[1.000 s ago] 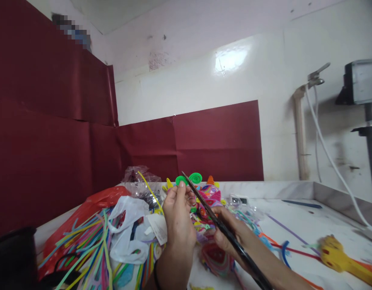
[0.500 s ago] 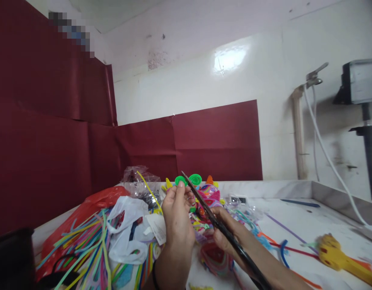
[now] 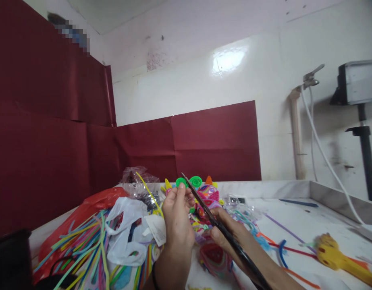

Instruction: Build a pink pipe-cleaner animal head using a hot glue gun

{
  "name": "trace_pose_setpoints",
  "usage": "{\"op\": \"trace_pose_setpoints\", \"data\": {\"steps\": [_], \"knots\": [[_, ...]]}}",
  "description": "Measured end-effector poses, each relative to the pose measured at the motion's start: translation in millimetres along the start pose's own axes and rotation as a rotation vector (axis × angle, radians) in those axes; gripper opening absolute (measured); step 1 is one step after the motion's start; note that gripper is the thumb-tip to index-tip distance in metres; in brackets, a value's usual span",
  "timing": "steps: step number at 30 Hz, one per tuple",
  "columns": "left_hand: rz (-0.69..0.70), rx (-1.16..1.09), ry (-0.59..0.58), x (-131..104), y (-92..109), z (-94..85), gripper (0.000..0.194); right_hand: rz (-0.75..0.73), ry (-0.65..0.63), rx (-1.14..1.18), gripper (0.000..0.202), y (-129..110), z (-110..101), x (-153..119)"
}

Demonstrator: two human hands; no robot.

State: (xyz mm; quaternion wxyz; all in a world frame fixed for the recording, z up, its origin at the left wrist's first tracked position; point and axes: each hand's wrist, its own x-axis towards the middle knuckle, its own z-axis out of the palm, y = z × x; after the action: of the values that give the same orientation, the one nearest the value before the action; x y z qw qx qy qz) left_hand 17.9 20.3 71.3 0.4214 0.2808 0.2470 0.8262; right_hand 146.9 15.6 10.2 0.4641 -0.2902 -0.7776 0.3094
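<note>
Green coiled discs show just beyond my hands, near the middle of the view. My left hand pinches the left green coil between thumb and fingers. My right hand is closed around a long dark pointed tool, which slants up to the left. Its tip rests beside or just over the left coil; whether it touches cannot be told. Behind and below the hands lie bright pink and red coiled paper shapes.
Many coloured strips spread at the left, by a red bag and a white plastic bag. A yellow glue gun lies at the right. A blue stick and purple strip lie farther back.
The view has shifted very slightly. Both hands keep nearly the same pose and hold the same things.
</note>
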Motion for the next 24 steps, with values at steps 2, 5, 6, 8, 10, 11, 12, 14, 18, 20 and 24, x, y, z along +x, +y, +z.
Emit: {"op": "trace_pose_setpoints", "data": {"steps": [2, 5, 6, 8, 10, 11, 12, 14, 18, 20, 24], "knots": [[0.002, -0.001, -0.002, -0.3, -0.8, 0.0, 0.043, 0.007, 0.013, 0.01, 0.051, 0.7, 1.5, -0.2], [0.003, 0.002, -0.006, -0.5, -1.8, 0.1, 0.042, 0.053, 0.043, 0.002, 0.054, -0.5, 3.2, -0.5], [0.002, 0.002, -0.008, -0.5, -1.9, 0.0, 0.041, 0.067, 0.052, -0.003, 0.055, -1.3, 3.8, -0.6], [0.0, 0.002, -0.014, -0.3, -2.2, -0.1, 0.041, 0.074, 0.062, -0.007, 0.056, -2.5, 5.0, -0.8], [0.002, 0.005, -0.018, -0.1, -2.4, -0.4, 0.04, 0.066, 0.072, -0.012, 0.054, -3.0, 6.5, -0.9], [0.003, 0.007, -0.018, -0.1, -2.4, -0.5, 0.04, 0.063, 0.079, -0.015, 0.053, -3.0, 7.4, -1.0], [0.002, 0.01, -0.018, -0.1, -2.5, -0.7, 0.039, 0.06, 0.088, -0.017, 0.052, -2.7, 8.2, -1.1], [0.002, 0.012, -0.018, -0.2, -2.7, -0.8, 0.039, 0.059, 0.109, -0.022, 0.051, -1.9, 9.7, -1.3], [-0.002, 0.005, -0.019, -1.0, -3.5, -0.1, 0.04, 0.072, 0.125, -0.018, 0.047, -0.6, 11.7, -1.9], [-0.006, 0.001, -0.008, -1.9, -4.0, 0.5, 0.041, 0.079, 0.123, -0.003, 0.046, -0.7, 12.3, -2.2], [-0.017, -0.001, 0.01, -3.4, -4.4, 1.0, 0.042, 0.084, 0.136, 0.009, 0.048, -2.3, 13.4, -2.9]]}}
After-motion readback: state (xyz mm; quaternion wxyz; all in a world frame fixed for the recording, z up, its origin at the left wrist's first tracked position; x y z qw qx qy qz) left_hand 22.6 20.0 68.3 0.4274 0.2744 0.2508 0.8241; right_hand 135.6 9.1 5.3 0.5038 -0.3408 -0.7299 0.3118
